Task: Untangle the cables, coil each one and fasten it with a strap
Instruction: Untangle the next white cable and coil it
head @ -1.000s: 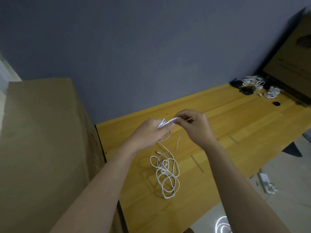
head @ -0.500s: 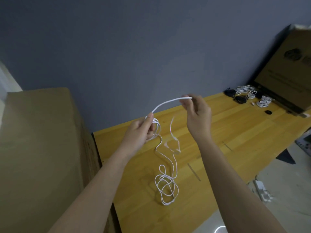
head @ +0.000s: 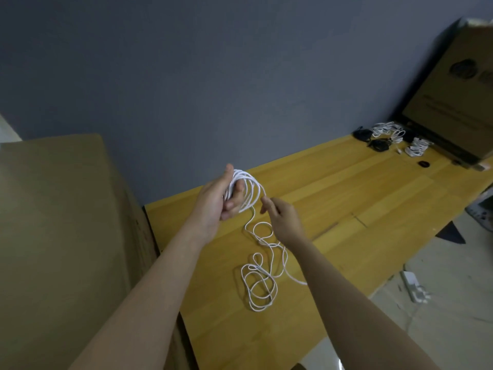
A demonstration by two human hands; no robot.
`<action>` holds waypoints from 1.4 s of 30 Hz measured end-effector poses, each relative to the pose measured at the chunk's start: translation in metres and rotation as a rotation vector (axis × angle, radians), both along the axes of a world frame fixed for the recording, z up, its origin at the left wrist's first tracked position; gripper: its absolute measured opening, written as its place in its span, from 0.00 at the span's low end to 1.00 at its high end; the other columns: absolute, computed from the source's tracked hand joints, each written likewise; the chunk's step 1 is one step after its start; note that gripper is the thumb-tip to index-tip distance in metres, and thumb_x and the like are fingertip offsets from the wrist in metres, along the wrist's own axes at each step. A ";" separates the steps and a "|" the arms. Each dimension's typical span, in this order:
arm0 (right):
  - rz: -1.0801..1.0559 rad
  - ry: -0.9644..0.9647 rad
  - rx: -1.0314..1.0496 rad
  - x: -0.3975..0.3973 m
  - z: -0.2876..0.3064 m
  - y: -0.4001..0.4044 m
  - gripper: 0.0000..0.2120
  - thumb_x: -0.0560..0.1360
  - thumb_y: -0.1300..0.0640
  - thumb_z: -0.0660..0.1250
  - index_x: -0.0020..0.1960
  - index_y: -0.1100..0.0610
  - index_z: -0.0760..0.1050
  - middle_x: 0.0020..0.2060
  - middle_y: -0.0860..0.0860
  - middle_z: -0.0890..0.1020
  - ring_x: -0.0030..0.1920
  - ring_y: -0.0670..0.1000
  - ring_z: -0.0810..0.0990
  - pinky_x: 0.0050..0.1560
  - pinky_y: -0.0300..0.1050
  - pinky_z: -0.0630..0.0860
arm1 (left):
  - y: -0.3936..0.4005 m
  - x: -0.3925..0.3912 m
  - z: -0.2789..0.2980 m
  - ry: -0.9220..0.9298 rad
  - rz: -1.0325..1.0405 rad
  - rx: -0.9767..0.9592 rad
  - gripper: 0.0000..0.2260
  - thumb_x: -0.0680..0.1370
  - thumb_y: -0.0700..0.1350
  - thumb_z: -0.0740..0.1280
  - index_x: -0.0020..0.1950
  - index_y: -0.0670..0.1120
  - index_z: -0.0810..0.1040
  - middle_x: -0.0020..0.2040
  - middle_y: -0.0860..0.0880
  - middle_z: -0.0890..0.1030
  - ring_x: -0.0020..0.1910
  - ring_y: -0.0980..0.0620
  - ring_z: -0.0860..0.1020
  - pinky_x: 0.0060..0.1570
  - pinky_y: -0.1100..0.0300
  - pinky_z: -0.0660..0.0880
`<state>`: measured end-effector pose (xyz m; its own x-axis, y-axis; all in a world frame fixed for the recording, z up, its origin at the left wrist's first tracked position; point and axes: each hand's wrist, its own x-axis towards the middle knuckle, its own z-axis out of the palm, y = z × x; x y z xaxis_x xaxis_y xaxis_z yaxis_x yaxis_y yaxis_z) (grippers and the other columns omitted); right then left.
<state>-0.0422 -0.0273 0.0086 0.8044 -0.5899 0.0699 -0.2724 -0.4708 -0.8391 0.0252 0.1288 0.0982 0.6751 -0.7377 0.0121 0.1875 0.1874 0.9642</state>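
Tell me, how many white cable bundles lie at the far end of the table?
3, though blur may hide more: one nearest the wall, one just right of it, and one nearer the cardboard box.

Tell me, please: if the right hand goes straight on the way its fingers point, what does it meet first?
Most likely the white cable coil held in the left hand. The right hand points up-left at the coil's near edge, almost touching it, though depth is unclear.

A coil of cable [head: 246,189] is sitting in the left hand [head: 217,198] above the table [head: 346,209], the right hand [head: 282,218] just beside it. Loose loops [head: 260,287] are lying on the table below, bundled cables [head: 386,137] at the far right before a leaning box [head: 453,97].
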 end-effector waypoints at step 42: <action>0.074 -0.068 0.028 -0.021 -0.012 0.016 0.18 0.82 0.52 0.55 0.33 0.47 0.66 0.24 0.45 0.70 0.28 0.47 0.68 0.34 0.47 0.65 | -0.006 -0.012 -0.002 -0.066 -0.195 0.220 0.19 0.83 0.50 0.54 0.33 0.46 0.63 0.20 0.52 0.59 0.20 0.57 0.54 0.21 0.66 0.53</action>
<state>-0.0629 -0.0114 -0.0036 0.8400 -0.5312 0.1103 -0.1793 -0.4637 -0.8677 0.0134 0.1224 0.0961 0.5238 -0.8429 -0.1230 0.1345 -0.0607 0.9890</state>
